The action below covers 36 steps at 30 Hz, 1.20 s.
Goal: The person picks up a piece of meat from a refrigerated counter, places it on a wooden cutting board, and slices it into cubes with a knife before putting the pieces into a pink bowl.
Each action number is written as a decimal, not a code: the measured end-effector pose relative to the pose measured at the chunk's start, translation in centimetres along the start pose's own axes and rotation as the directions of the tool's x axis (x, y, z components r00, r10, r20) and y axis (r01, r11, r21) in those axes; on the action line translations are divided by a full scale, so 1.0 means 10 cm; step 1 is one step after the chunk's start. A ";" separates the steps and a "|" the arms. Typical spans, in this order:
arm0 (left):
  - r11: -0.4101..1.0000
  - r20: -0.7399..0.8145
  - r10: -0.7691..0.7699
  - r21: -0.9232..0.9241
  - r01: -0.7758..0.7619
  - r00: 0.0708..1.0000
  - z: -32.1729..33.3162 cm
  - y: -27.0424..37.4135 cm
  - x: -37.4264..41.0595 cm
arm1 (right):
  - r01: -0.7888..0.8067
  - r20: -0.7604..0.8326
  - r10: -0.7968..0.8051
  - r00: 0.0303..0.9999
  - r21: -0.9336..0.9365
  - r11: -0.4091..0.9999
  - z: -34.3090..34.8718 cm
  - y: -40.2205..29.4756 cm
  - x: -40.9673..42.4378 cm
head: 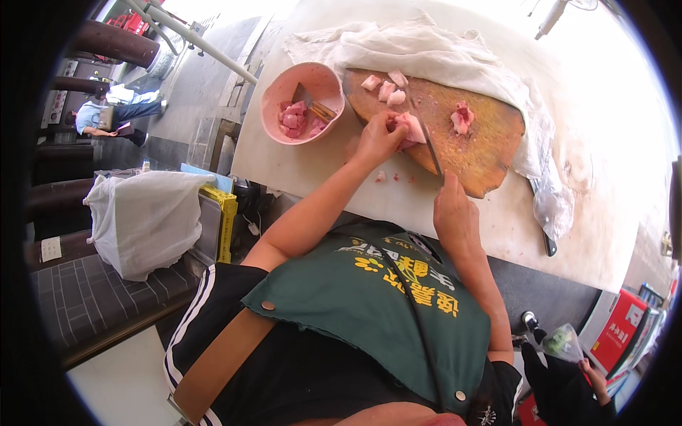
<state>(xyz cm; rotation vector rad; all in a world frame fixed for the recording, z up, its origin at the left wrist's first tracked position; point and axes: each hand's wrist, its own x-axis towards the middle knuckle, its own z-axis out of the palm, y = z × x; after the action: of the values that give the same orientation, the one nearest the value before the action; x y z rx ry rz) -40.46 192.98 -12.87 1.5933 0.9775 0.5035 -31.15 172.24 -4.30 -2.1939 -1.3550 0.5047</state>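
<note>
My left hand [384,137] grips a piece of pale, fatty raw meat [413,129] at the near edge of a worn wooden chopping board [469,154]. In my right hand [455,207] is the handle of a knife, hidden by my fingers. Its long blade [430,141] lies against the right side of that meat. Beyond my left hand are several pale meat chunks [387,90]. A smaller bloody scrap of meat [462,118] sits alone on the board's right part. Left of the board, a pink bowl [272,114] holds cut meat [293,118] and a wooden-handled blade [322,112].
A crumpled white cloth [394,45] runs along the board's far and right edges. A second knife with a black handle [550,246] lies at right, partly under a clear plastic bag [554,205]. Small scraps [381,176] dot the white tabletop [325,173]. People stand beyond the table.
</note>
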 end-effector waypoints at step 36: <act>0.899 -0.236 0.288 0.402 -0.177 0.928 0.34 0.05 -0.09 | 0.311 0.388 -0.158 0.908 -0.372 0.875 -0.37 0.17 0.87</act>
<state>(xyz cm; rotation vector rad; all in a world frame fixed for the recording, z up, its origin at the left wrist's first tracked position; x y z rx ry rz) -38.23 190.20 -13.15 2.0388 1.1575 0.7714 -24.13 178.60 -2.68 -2.2928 -2.0700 0.5606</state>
